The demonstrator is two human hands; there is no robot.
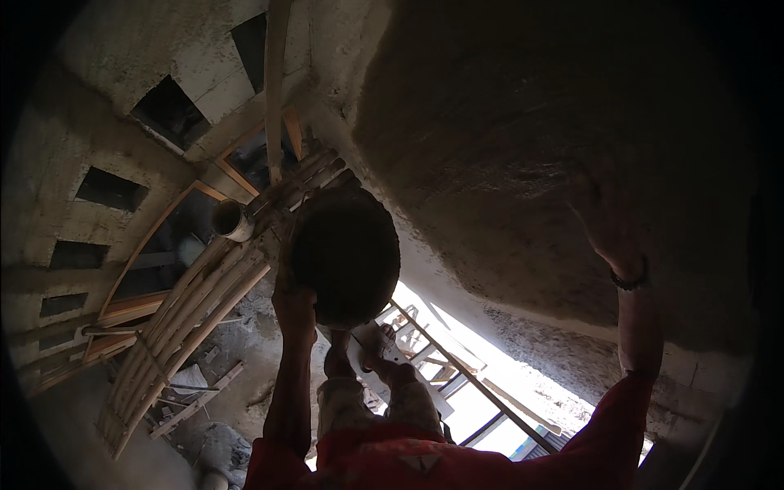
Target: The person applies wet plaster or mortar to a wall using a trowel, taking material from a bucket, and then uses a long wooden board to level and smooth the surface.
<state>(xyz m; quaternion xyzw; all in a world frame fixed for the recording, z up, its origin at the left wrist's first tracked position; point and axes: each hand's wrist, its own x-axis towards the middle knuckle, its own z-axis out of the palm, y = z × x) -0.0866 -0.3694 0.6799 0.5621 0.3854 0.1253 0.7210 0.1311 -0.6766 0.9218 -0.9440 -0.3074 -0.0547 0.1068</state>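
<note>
My left hand (296, 313) is closed on the near left edge of a dark round pan (347, 253). Deep shadow hides what the pan holds, if anything. On the right, my right hand (608, 224) is raised in front of a dark, wet-looking plastered wall (490, 163), with a dark bracelet at the wrist. Shadow and blur swallow its fingers, so whether it grips a tool cannot be made out.
Bundled poles (184, 327) form a platform on the left, with a bucket (233, 220) on it. A ladder-like frame (474, 380) stands lower right against bright light. Square openings pierce the left wall (65, 155). Planks and rubble litter the ground (253, 359) below.
</note>
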